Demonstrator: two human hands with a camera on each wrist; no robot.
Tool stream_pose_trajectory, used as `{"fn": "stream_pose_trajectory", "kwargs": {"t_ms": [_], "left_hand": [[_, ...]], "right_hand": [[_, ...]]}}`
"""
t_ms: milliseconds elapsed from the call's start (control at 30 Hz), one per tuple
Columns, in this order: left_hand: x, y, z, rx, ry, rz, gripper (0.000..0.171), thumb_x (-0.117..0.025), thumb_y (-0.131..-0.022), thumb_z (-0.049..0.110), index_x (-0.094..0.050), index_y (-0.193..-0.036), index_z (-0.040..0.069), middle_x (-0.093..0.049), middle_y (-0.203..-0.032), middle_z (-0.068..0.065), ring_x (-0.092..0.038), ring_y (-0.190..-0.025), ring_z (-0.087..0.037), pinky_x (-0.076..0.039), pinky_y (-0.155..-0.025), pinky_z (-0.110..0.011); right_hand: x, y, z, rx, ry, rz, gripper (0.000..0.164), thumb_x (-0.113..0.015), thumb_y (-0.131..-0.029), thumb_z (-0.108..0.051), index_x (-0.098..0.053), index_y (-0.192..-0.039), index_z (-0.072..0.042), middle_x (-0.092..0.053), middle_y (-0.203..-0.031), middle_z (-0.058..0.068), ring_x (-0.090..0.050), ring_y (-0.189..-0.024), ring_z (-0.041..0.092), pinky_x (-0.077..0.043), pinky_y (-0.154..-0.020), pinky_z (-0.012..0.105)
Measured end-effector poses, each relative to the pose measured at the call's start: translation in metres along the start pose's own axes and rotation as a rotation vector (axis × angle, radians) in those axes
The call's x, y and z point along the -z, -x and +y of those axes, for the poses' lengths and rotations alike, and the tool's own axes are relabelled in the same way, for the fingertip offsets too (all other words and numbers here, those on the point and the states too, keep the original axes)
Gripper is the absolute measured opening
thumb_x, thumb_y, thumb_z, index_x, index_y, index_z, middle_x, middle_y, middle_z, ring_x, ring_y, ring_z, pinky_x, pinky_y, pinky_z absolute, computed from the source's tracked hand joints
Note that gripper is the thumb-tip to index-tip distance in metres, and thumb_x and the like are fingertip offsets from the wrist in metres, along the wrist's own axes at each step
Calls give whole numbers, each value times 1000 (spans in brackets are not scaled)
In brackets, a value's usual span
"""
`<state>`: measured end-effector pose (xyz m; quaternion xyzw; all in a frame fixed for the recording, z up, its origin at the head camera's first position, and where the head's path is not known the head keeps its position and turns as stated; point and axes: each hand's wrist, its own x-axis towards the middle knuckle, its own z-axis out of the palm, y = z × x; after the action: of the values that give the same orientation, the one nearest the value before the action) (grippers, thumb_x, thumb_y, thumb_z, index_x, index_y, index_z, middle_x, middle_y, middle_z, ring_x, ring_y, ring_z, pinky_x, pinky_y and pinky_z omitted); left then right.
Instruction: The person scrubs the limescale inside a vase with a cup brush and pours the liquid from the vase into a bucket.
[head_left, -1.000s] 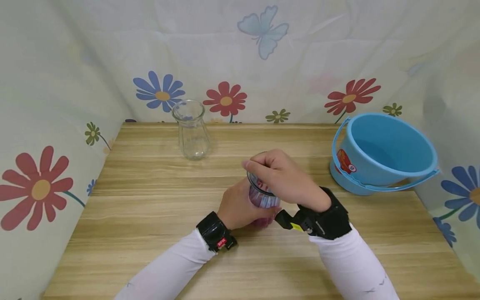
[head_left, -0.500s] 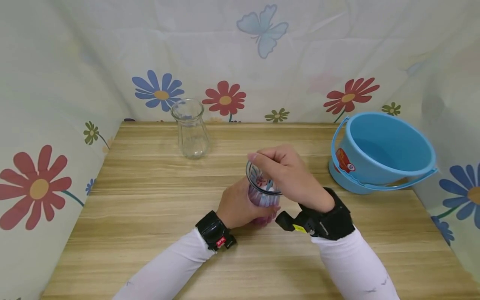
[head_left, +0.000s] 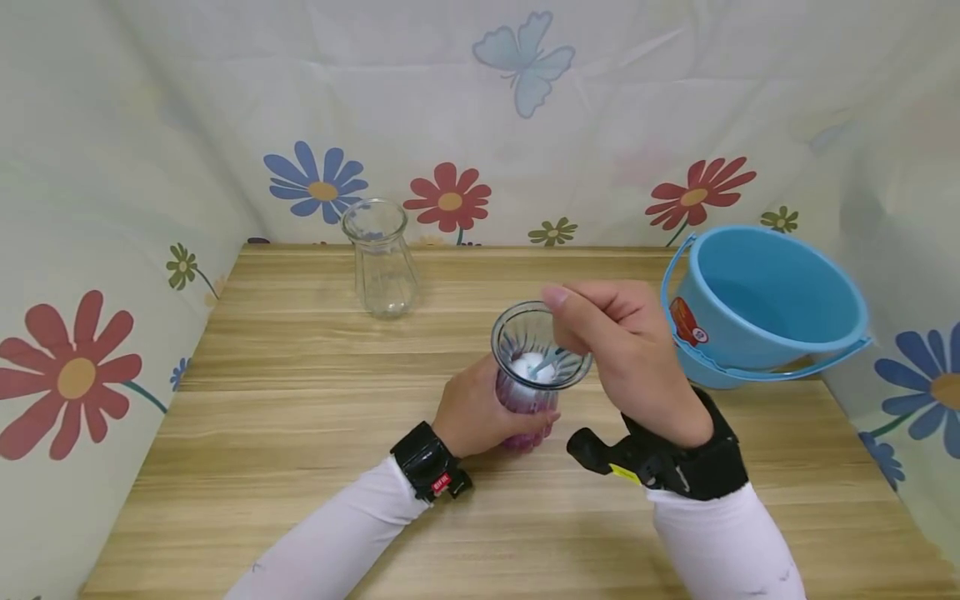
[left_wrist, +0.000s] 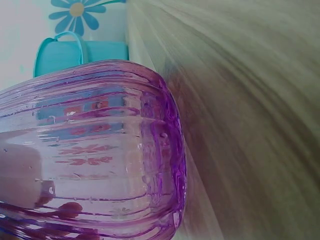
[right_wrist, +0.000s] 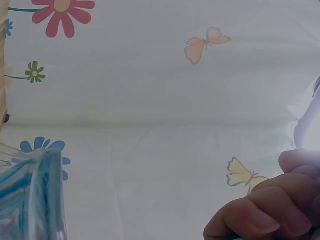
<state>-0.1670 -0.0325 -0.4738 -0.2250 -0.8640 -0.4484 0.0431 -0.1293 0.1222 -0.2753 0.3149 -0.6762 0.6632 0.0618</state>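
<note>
Right fingers (right_wrist: 242, 216) curled, higher than left hand (head_left: 471, 408)

No lettering is legible (the bucket's (head_left: 738, 337) red sticker (head_left: 683, 320) blurs).

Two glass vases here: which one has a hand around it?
The purple-tinted vase, gripped by the left hand. The clear vase, farther back and to the left, stands untouched.

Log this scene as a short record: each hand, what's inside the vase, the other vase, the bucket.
Left hand: wrapped round purple vase
Right hand: just over its rim, pinching thin blue stem
Inside: stem's lower end, white piece
Clear vase: upright, back left of table
Blue bucket: right side, handle lowered
</note>
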Motion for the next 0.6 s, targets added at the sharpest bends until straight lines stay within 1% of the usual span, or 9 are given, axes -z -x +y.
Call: {"fn": "stream_pose_trajectory", "kwargs": {"t_ms": [133,333,533,600], "left_hand": [[0,0,0,12,5,-6,80,-84,-72,70,-53,-133,29,-71,-114,10,-70,-100,-8,-61,-85,-32],[1,1,1,30,17,-18,82,-84,-72,69,-52,-136,29,-71,-117,9,-70,-103,-9,-60,-88,-34],[1,0,2,26,17,-20,82,-85,-72,67,-52,-136,29,-71,-118,8,-70,-104,-10,-60,-88,-34],[1,0,2,24,21,-20,82,-85,-72,67,-51,-137,29,-71,-119,9,-70,-104,-9,-60,-88,-34]], "right_hand": [[0,3,-4,88,-48,8,50,-50,-107,-5,-35,-60,-7,-26,-58,3,-30,-52,16,-23,-51,33],[2,5,-6,189,-136,7,47,-45,-105,5,-34,-60,-6,-25,-60,3,-28,-53,15,-21,-49,31],[4,5,-7,218,-157,22,46,-47,-104,3,-37,-60,-5,-28,-59,4,-32,-53,15,-24,-49,31],[4,5,-7,227,-154,20,46,-46,-104,5,-37,-60,-5,-28,-59,4,-32,-53,15,-25,-49,31]]}}
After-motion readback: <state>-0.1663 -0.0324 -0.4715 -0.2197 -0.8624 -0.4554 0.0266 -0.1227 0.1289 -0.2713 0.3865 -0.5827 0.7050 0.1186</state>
